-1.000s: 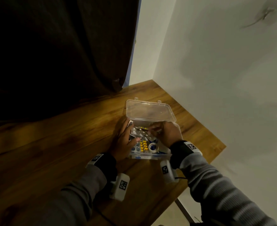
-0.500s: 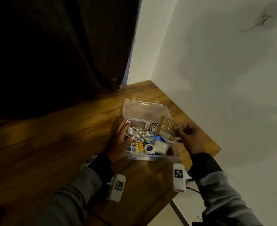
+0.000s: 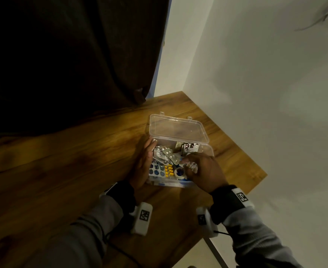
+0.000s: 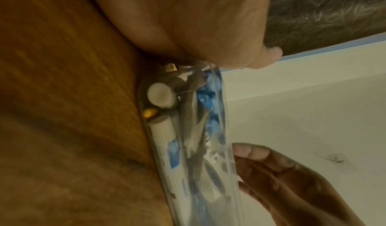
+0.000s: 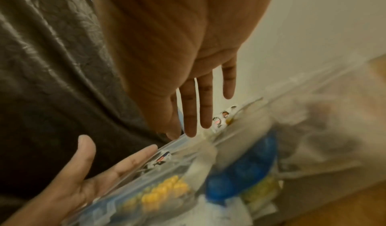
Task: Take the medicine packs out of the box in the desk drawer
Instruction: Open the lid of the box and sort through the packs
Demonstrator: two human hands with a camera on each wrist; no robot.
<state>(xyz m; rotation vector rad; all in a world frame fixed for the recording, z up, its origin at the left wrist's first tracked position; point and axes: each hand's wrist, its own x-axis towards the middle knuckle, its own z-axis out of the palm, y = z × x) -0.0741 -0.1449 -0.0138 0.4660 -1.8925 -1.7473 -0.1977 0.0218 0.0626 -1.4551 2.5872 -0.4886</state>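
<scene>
A clear plastic box [image 3: 202, 150] stands open on the wooden desk, its lid [image 3: 178, 129] tipped back. Inside lie silver blister packs [image 3: 165, 154], blue and yellow pill packs [image 3: 168, 170], a tape roll [image 3: 179, 173] and a dark-pill pack [image 3: 191, 147] upright at the back. My left hand [image 3: 145, 163] lies flat against the box's left wall, fingers straight. My right hand [image 3: 188, 166] is over the box's right half. In the right wrist view its fingers [image 5: 204, 100] reach straight down at the packs and the left hand [image 5: 83, 171] steadies the box [image 5: 188, 171].
The desk [image 3: 82, 171] ends at a right edge [image 3: 256, 182] close to the box, with a white wall [image 3: 265, 93] beyond. A dark curtain [image 3: 72, 55] hangs over the back left. Bare wood lies to the left and in front of the box.
Half a second ago my right hand held a gold blister pack lifted to the right of the box. It is now back over the box, and that pack is out of sight. The left hand stayed.
</scene>
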